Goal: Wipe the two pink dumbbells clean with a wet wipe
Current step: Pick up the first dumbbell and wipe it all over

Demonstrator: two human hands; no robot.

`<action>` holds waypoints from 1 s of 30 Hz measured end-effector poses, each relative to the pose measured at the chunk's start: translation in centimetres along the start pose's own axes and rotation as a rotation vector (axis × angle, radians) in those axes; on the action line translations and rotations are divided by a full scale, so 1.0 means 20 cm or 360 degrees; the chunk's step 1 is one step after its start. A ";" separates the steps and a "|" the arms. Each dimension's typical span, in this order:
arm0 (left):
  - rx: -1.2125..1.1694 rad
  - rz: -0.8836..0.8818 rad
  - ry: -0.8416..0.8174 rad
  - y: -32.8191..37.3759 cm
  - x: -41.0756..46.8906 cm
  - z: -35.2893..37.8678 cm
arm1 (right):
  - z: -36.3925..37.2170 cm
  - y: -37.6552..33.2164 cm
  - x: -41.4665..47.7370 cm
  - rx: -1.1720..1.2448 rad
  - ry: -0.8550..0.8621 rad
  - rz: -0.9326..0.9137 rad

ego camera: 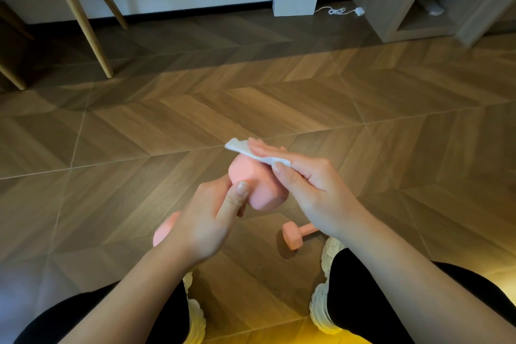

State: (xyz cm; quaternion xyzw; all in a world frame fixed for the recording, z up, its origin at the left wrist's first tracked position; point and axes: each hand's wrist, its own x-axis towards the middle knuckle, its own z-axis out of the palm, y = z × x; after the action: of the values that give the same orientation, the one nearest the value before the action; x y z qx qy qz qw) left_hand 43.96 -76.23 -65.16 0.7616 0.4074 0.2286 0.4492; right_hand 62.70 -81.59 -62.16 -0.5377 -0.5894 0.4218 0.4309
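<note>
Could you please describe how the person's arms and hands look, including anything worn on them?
Both forearms are bare, with no sleeves in view. The left hand and right hand wear no gloves, rings, watch or bracelets that show; the nails look unpainted.

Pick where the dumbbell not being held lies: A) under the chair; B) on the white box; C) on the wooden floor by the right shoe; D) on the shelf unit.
C: the free dumbbell lies on the floor beside the right shoe; the left hand grips the held dumbbell.
</note>
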 end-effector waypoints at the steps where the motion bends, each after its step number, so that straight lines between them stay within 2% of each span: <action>1: -0.0020 -0.0026 -0.0005 -0.01 0.00 0.00 | 0.00 0.00 0.00 -0.0001 0.0002 0.0028; 5: -0.0056 -0.0024 -0.0003 -0.03 0.00 0.01 | 0.00 0.00 -0.01 -0.0026 -0.0021 -0.0022; 14: -0.0193 -0.0086 0.0056 -0.07 0.01 0.03 | -0.01 0.01 0.00 0.0018 -0.0002 0.0071; 22: -0.0267 -0.0135 -0.0036 -0.05 0.00 0.02 | 0.01 0.01 0.00 0.0030 -0.0002 0.0051; 25: -0.0320 -0.0221 -0.0068 -0.03 -0.01 0.02 | 0.02 0.00 -0.01 0.0052 -0.0043 -0.0034; 30: -0.0379 -0.0359 -0.0070 0.00 0.01 0.01 | 0.02 0.00 -0.02 0.0074 -0.0035 -0.0002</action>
State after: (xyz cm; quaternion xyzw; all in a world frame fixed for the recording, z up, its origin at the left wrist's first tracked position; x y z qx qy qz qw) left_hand 44.26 -76.23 -65.33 0.6571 0.4504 0.2066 0.5680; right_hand 62.29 -81.97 -62.23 -0.5226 -0.5843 0.4410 0.4370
